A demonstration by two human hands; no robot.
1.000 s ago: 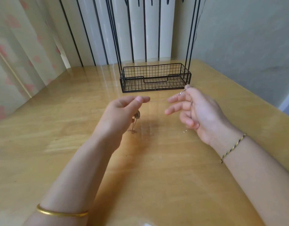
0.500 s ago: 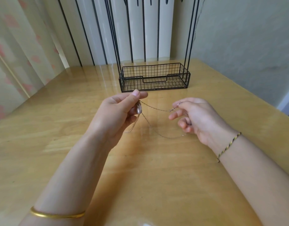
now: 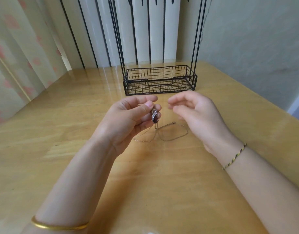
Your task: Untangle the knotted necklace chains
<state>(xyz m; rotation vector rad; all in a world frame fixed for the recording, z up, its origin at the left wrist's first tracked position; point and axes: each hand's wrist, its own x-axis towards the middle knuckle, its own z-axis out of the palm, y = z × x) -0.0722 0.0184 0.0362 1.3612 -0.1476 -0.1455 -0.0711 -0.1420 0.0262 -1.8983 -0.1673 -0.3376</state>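
The wooden bench [image 3: 61,149] was spread across most of the frame, and a black wire basket [image 3: 159,80] was set at upper centre. The left hand [image 3: 128,122] was held at mid-frame, the right hand [image 3: 196,115] just right of it, fingers loosely curled, nothing gripped. The thin necklace chain [image 3: 172,132] was laid in loops on the bench between the hands. Its dark red pendant [image 3: 154,116] was pinched by the left thumb and fingers
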